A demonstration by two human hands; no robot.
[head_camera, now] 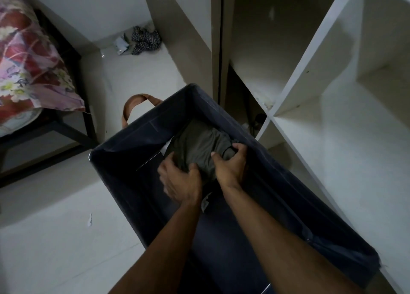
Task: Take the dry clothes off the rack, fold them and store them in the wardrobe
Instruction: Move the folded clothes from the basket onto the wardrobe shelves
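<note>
Dark fabric laundry basket (137, 160), brown handle (133, 104): both hands inside. Left hand (179, 180) and right hand (230, 165) grip folded olive-grey garment (197, 145). White wardrobe shelves (310, 107) right of hands.

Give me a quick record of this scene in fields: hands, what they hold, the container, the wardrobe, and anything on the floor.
left hand: gripping the near edge of the garment
right hand: gripping the garment's right side
garment: dark grey, folded, inside the basket
basket: dark fabric, brown handle, standing beside the wardrobe
wardrobe: white, open, visible shelves bare
floor: patterned cloth in the far corner
bed: floral cover, at left
</note>
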